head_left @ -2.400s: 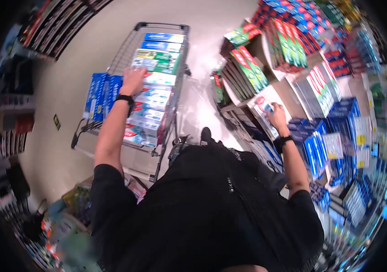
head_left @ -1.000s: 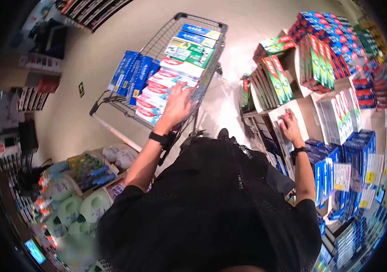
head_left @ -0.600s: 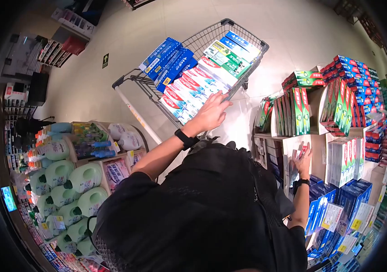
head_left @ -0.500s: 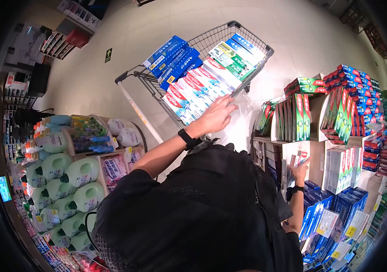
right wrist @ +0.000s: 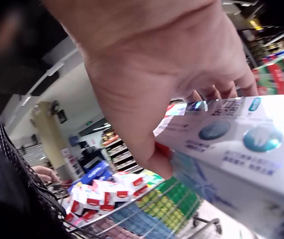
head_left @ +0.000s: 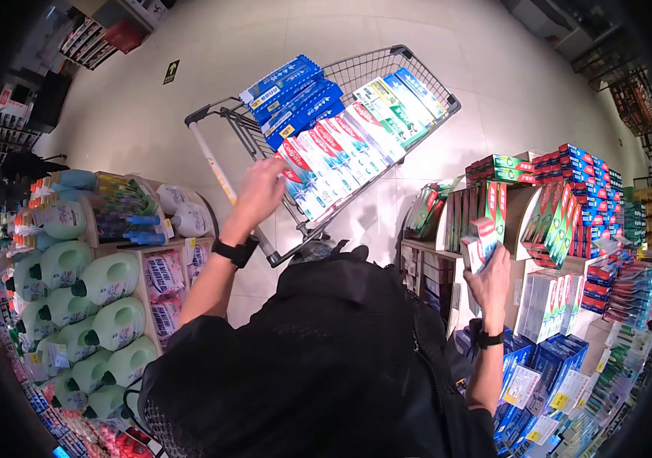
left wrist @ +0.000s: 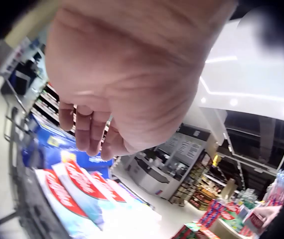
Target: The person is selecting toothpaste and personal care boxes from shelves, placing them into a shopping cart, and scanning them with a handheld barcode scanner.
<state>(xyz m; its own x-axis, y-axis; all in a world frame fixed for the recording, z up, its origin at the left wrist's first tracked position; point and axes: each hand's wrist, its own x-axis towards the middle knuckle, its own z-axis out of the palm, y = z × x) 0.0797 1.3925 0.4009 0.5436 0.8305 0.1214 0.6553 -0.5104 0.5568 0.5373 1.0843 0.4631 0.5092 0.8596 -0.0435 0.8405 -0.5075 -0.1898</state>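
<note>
My right hand grips a white, red and teal toothpaste box above the shelf at the right. In the right wrist view the thumb lies along the near side of the toothpaste box and the fingers reach over its far side. My left hand, fingers loosely bent and holding nothing, hovers by the near left corner of the shopping cart. Just beyond it lie rows of Colgate toothpaste boxes in the cart, also below the left hand in the left wrist view.
Blue boxes are stacked at the cart's handle end, green-and-white Darlie boxes further along. Green and red boxes stand on the right shelf, with blue boxes lower. Pale green detergent bottles fill the left display.
My right hand has come up from the shelf compartment with a toothpaste box. My left hand has moved leftward, from the cart's right side toward its handle. The view has turned rightward.
</note>
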